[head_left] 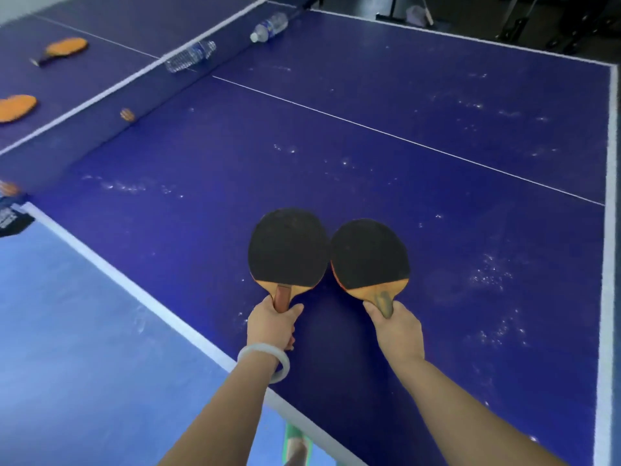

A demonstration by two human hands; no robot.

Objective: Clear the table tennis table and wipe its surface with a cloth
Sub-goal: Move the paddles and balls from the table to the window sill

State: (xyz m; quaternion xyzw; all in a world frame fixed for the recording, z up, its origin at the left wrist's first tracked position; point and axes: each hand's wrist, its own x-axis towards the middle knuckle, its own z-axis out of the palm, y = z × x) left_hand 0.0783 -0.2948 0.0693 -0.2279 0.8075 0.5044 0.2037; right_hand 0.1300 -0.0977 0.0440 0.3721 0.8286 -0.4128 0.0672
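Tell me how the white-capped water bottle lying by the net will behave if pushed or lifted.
The water bottle lies on its side and is round, so a push would probably roll it. Its clear, thin-looking plastic suggests it is light and may dent under a firm grip; how full it is cannot be told.

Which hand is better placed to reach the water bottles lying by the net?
Probably the left hand: the bottles lie toward its side, the right hand farther off. Both hands grip paddles, though.

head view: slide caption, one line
Left hand grips the left paddle, right hand the right paddle, over the speckled table
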